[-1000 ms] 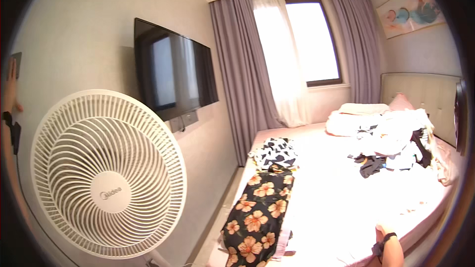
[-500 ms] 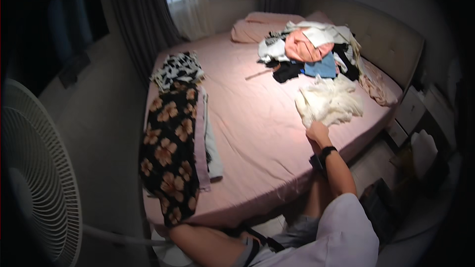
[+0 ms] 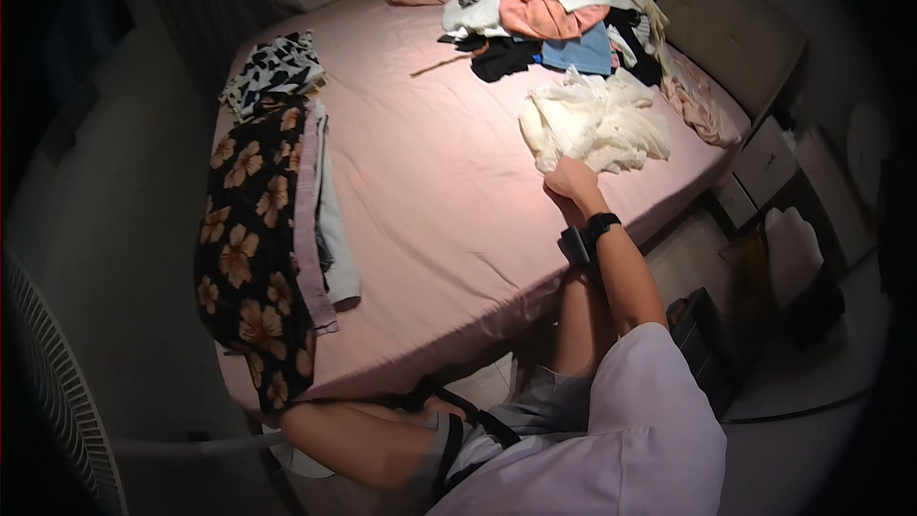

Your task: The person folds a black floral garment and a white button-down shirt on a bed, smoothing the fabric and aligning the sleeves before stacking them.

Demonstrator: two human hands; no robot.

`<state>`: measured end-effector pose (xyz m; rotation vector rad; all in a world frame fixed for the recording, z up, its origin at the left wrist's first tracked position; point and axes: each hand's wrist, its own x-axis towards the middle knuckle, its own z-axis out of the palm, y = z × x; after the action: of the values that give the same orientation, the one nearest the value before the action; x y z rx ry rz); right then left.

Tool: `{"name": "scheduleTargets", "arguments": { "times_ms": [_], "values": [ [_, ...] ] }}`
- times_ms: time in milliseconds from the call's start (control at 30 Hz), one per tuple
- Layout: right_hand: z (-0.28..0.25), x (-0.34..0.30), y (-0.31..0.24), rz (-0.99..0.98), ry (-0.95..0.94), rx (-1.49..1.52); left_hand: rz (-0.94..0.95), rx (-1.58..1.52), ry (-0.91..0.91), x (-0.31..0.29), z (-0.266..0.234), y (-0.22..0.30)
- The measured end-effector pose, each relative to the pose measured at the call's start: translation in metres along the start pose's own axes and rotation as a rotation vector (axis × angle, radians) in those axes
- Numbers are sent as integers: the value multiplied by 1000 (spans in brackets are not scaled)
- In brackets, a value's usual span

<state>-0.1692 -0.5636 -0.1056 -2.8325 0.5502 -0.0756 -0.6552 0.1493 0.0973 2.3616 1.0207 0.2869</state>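
A cream-white crumpled garment [image 3: 597,124] with thin, frilly fabric lies on the right part of the bed. My right hand [image 3: 571,180] is closed on its near edge, and a black band circles that wrist. Low in my lap, a small part of my left hand [image 3: 445,408] seems to show beside a black strap; its fingers are hidden. Beyond the cream garment sits a heap of clothes, with a peach garment [image 3: 549,11] on top and a blue piece [image 3: 578,50] below.
A pink sheet [image 3: 420,191] covers the bed. Along its left side lie a black floral cloth [image 3: 244,248], a black-and-white patterned garment [image 3: 275,72], and pink and white folded pieces. A fan [image 3: 57,382] stands at lower left; drawers [image 3: 764,162] are at right.
The view has tilted downward and turned right, so the bed sits higher and farther left. My right hand stays at the cream garment's near edge.
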Motion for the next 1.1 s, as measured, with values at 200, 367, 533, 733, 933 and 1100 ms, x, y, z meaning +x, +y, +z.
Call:
{"name": "scheduleTargets", "arguments": {
  "times_ms": [200, 367, 533, 733, 933, 1100],
  "values": [
    [-5, -11, 8, -275, -109, 17, -511, -37, -460, -34, 90, -6],
    [-34, -12, 41, -476, -425, 395, -762, -25, -568, -71, 124, 3],
    [-50, 8, 70, -373, -926, 813, -747, -34, -759, -70, 156, 36],
    [-69, 34, 89, -207, -1107, 973, -304, 222, -1196, -98, 292, 291],
    [-132, 82, 139, -711, -441, 504, 576, 91, -1283, -140, 356, 364],
    [-152, 79, 165, -851, -226, 680, 659, 184, -1316, -181, 366, 405]
  ]
}}
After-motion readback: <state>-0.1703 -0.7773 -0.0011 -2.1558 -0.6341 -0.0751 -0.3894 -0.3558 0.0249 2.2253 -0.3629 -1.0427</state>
